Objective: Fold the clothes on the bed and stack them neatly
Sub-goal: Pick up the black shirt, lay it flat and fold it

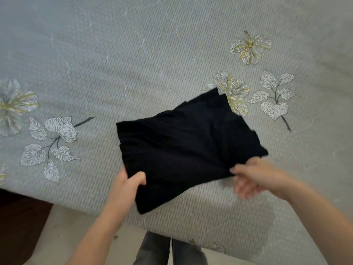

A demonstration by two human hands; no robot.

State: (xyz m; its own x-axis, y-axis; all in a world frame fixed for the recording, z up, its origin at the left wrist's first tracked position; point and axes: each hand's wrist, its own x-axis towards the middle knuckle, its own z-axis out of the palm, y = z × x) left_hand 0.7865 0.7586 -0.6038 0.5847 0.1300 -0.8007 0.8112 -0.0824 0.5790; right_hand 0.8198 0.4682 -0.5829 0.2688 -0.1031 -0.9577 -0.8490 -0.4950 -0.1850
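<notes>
Bed [133, 54] (grey striped cover, flower print); folded black garment [181, 146] lying on it.

Plain black garment [183, 148] on the grey-blue ribbed bedspread [133, 54], white-and-yellow flowers [250, 47] and white outlined leaves [275, 96] printed around it.

Folded black garment [183, 148] on bed [133, 64]

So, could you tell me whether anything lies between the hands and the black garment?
Nothing visible does. The left hand grips the folded black garment at its near-left edge, and the right hand, blurred, is at its right edge. Only the floral bedsheet surrounds it.
</notes>
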